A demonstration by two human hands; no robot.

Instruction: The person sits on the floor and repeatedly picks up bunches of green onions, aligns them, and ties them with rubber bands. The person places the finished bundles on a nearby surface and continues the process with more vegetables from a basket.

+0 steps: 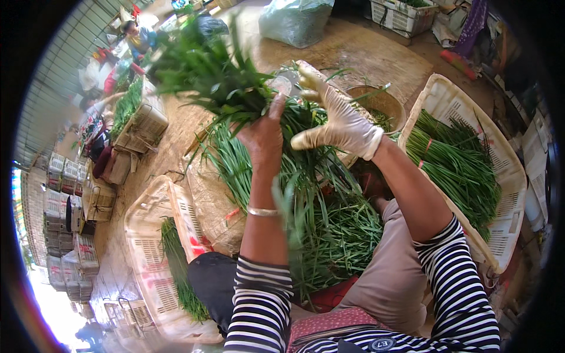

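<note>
My left hand [263, 137], bare and with a bangle at the wrist, grips a bunch of long green leafy stalks [212, 75]; its upper end is blurred. Beside it my right hand [333, 117], in a pale thin glove, has its fingers spread and holds nothing. Leaves hang below both hands. More loose green stalks [344, 238] are heaped at my lap, and straighter stalks [234, 163] lie on a sack left of the heap. In the white plastic crate [514, 212] at the right are banded green bundles [459, 172].
A second white crate [150, 247] with green stalks [176, 264] stands at the left. Beyond my right hand is a round bucket [395, 108]. A large clear plastic bag [295, 22] sits farther off. A person [137, 37] sits at the upper left near a crate of greens [145, 121].
</note>
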